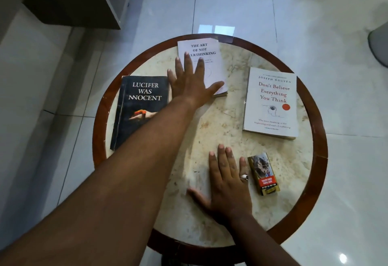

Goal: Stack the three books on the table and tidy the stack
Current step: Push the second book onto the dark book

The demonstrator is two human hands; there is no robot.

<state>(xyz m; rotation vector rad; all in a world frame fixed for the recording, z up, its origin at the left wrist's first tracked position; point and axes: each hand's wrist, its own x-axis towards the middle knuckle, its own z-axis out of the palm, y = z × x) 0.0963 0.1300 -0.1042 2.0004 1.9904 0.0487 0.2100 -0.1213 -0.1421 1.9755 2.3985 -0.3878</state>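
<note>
Marble makes the top of my round table (212, 131), and a brown wooden rim goes all the way around it. Three books lie flat on it, each one apart from the others. My left hand (191, 85) is stretched out far, fingers spread wide, lying flat on the white book (210, 55) at the back. It is not gripping the book, only lying on its cover. Just beside that hand, on the left, is the black book (138, 110), and my left arm crosses over its corner. On the right side lies the book with red letters (271, 101), well away from both my hands. My right hand (227, 183) lies flat and open on the bare marble near me, holding nothing. It has a ring (244, 177) on one finger. A small box (263, 174) lies just beside that hand.
</note>
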